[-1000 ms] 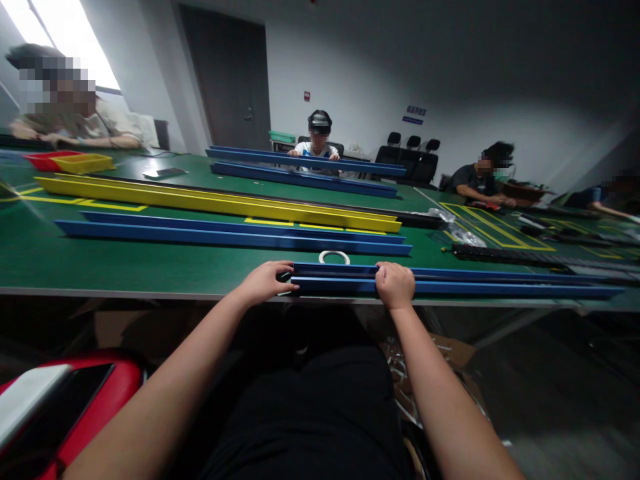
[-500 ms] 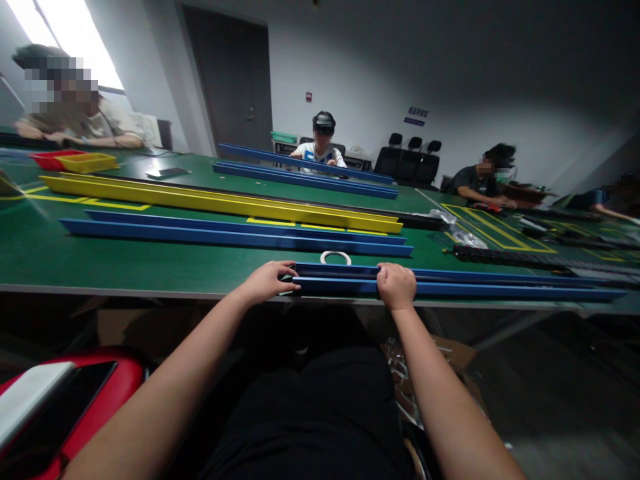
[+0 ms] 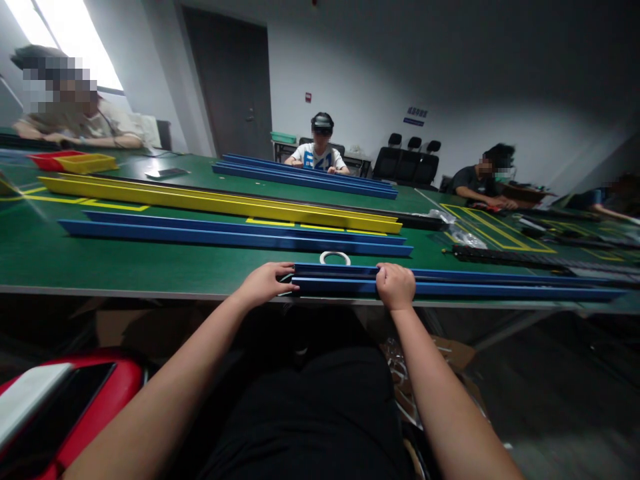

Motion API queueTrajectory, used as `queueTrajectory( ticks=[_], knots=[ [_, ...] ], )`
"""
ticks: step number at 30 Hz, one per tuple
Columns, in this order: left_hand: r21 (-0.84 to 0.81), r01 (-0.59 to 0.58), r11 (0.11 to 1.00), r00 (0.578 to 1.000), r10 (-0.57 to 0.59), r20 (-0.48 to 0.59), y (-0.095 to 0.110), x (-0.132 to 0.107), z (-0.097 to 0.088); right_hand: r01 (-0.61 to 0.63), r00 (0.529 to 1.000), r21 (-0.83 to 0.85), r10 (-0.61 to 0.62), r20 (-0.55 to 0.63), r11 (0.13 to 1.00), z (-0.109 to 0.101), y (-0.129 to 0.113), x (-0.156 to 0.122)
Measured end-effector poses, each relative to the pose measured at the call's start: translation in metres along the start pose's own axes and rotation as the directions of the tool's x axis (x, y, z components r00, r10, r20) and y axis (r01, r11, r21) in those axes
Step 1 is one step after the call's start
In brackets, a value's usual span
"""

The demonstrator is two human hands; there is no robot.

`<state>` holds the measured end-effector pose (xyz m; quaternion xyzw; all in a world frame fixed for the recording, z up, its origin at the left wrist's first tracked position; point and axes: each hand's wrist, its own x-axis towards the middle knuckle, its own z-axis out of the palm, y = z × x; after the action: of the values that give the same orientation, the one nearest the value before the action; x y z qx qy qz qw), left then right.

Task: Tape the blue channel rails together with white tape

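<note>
A long blue U-shaped channel (image 3: 490,291) lies along the near edge of the table, its open side up. At its left end is my left hand (image 3: 266,283), fingers and thumb closed around the two side walls. Further right, my right hand (image 3: 397,287) is wrapped over the channel from above in a closed grip. What lies under the right palm is hidden. Just behind the channel, between my hands, sits a white ring (image 3: 322,259) that looks like a roll of tape.
Another blue channel (image 3: 240,238) and a yellow channel (image 3: 220,203) lie beyond on the green table (image 3: 150,270). Opposite, a co-worker (image 3: 320,157) sits behind more blue channels (image 3: 300,180). Red (image 3: 43,160) and yellow (image 3: 87,163) trays stand far left. Black strips (image 3: 500,256) lie right.
The co-worker opposite has lowered a raised blue channel to the table, behind the other one there. My hands and the channel they hold have hardly moved.
</note>
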<state>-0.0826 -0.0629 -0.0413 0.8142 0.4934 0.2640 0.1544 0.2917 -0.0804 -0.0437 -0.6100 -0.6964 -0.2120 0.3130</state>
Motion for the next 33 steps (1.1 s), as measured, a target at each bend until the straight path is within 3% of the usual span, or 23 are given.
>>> queueTrajectory(
  ticks=[16, 33],
  knots=[
    [0.030, 0.009, 1.000, 0.999, -0.011, 0.051, -0.0005, 0.0037, 0.0000, -0.012, 1.000, 0.017, 0.012, 0.008, 1.000, -0.0018, -0.0011, 0.0004],
    [0.021, 0.013, 1.000, 1.000, -0.014, 0.024, -0.0007, -0.0001, 0.0015, -0.006, 1.000, 0.008, 0.006, 0.010, 1.000, -0.0024, -0.0016, 0.0011]
  ],
)
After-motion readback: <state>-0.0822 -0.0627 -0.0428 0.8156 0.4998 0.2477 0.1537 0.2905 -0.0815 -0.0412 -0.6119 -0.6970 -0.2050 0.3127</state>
